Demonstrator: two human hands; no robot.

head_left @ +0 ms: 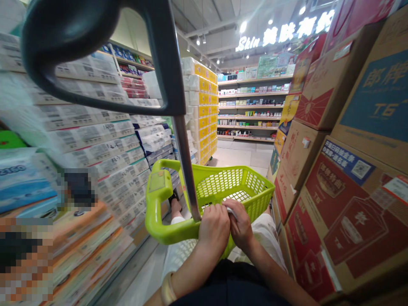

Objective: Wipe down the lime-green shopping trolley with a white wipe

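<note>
A lime-green plastic shopping basket (248, 180) with a raised dark pull handle (172, 80) stands in front of me, resting against my legs. My left hand (214, 226) is closed over the basket's near rim beside the handle's metal rod (187, 170). My right hand (240, 223) is closed next to it, pinching a small white thing that I cannot make out. Nothing shows inside the basket.
Stacked packs of tissue and paper (95, 140) line the left side of a narrow aisle. Red and brown cardboard cartons (334, 170) pile up close on the right. A yellow stack (204, 110) and shelves of bottles (255, 110) stand farther ahead.
</note>
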